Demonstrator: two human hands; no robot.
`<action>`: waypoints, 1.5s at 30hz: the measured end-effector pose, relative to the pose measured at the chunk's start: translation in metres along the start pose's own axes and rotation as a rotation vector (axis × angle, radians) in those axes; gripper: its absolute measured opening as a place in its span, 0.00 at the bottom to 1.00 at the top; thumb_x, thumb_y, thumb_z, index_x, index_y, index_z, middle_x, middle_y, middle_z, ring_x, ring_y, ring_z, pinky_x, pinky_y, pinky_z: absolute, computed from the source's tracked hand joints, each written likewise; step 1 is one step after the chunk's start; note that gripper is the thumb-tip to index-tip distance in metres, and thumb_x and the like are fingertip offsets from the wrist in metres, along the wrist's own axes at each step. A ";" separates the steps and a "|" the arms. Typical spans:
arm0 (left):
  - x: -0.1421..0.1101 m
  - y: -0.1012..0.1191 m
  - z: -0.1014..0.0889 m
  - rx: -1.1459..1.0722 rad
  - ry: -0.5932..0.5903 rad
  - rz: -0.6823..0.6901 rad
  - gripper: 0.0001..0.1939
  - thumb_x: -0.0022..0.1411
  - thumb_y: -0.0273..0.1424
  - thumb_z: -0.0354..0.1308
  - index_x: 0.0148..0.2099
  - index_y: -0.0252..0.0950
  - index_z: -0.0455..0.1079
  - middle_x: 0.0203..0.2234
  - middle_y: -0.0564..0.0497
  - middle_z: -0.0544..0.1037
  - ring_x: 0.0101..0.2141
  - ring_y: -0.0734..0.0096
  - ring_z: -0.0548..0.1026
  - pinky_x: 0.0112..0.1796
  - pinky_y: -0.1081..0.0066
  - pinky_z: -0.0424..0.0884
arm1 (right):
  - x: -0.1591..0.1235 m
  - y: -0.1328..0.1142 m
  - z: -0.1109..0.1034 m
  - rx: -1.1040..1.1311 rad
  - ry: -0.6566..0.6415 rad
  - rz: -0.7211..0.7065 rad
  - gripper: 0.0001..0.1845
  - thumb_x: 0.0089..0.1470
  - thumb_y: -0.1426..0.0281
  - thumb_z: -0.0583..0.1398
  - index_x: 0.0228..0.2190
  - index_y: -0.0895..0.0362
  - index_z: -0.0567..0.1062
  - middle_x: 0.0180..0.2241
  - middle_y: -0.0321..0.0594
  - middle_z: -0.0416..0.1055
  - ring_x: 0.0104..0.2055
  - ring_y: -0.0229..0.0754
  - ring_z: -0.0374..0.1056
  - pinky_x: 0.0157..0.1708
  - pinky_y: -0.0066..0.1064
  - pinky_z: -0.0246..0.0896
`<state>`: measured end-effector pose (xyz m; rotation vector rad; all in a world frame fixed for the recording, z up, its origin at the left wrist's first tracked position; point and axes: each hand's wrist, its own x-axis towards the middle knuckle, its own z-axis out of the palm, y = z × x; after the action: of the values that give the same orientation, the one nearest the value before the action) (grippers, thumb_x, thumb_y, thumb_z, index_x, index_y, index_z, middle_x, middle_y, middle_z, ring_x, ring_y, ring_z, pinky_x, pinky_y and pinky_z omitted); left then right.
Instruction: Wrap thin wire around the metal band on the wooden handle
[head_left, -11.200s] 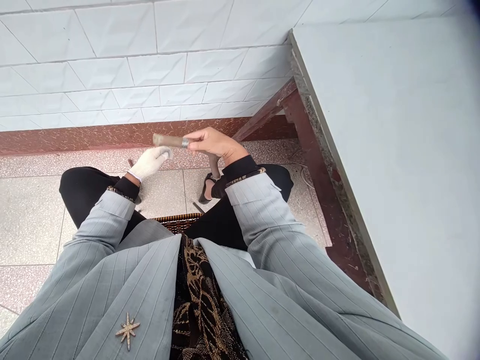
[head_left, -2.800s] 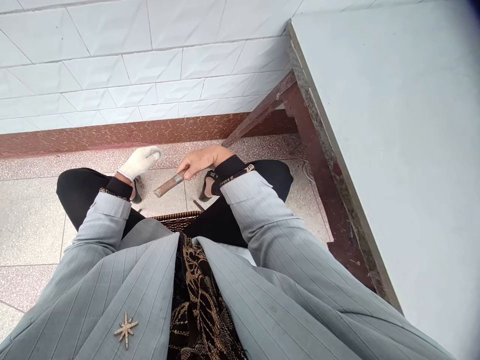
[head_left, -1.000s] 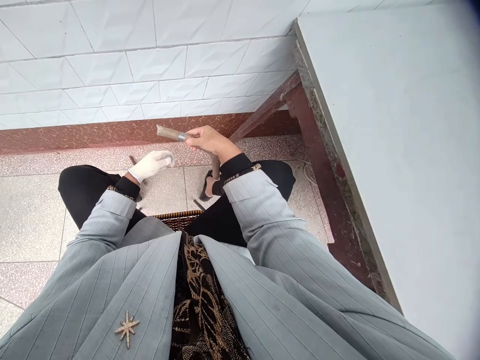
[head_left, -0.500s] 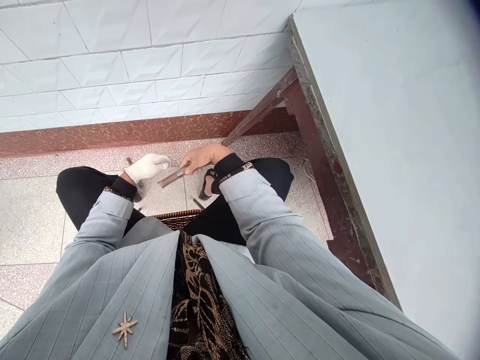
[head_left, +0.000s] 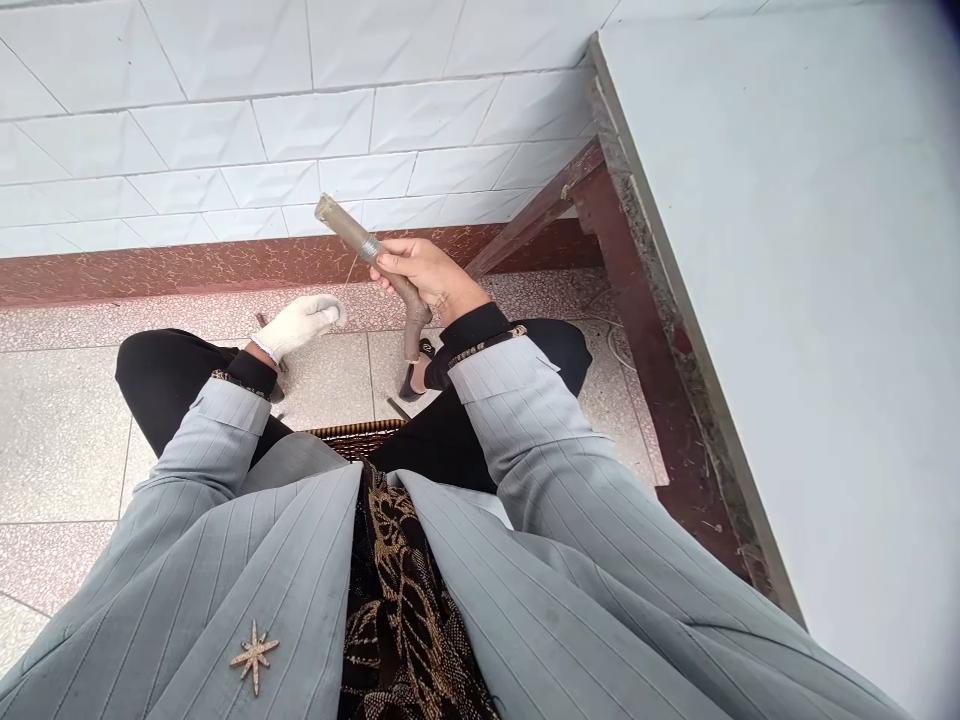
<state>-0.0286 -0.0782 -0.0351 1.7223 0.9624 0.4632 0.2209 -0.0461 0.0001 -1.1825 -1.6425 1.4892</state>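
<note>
My right hand [head_left: 420, 272], bare, is closed around a crooked brown wooden stick [head_left: 343, 223]. The stick slants from its cut upper end, in front of the wall, down to a bent lower end hanging over the floor. Silvery wire [head_left: 369, 247] is wound in close turns around it, just beyond my fingers. A thin strand runs from these turns down to my left hand [head_left: 304, 322]. That hand wears a white knit glove, and its fingers are pinched on the wire. Part of the stick is covered by my right fingers.
A white table [head_left: 750, 250] with a dark red frame [head_left: 637, 290] stands close on my right. Ahead rises a white tiled wall [head_left: 315, 130] with a reddish skirting. A wicker edge [head_left: 360, 440] shows between my legs. Short dark sticks lie on the speckled floor [head_left: 330, 385].
My right hand has raised and turned the stick, so its cut end now points up and left instead of down. My gloved left hand has shifted only slightly.
</note>
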 end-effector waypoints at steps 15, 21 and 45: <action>0.000 0.005 -0.001 0.381 -0.101 0.043 0.16 0.65 0.37 0.49 0.38 0.33 0.74 0.30 0.51 0.77 0.32 0.71 0.70 0.40 0.68 0.66 | 0.005 0.010 0.015 -0.990 -0.422 0.262 0.11 0.58 0.70 0.63 0.41 0.58 0.83 0.32 0.41 0.75 0.33 0.39 0.66 0.32 0.31 0.52; -0.001 0.011 -0.008 0.395 -0.061 0.007 0.14 0.62 0.35 0.49 0.39 0.33 0.74 0.34 0.50 0.78 0.35 0.69 0.72 0.44 0.66 0.68 | 0.005 0.016 0.014 -0.685 -0.758 0.334 0.15 0.59 0.70 0.64 0.47 0.62 0.82 0.29 0.39 0.76 0.28 0.35 0.66 0.31 0.27 0.58; 0.002 -0.006 0.001 0.284 -0.113 0.079 0.15 0.67 0.38 0.50 0.39 0.33 0.73 0.31 0.52 0.74 0.31 0.73 0.67 0.38 0.70 0.64 | 0.013 0.019 0.005 -0.705 0.034 0.235 0.09 0.57 0.71 0.63 0.39 0.60 0.82 0.28 0.38 0.71 0.29 0.36 0.64 0.30 0.30 0.54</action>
<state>-0.0286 -0.0768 -0.0410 2.0252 0.9136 0.2861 0.2152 -0.0372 -0.0211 -1.8082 -2.1435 1.0144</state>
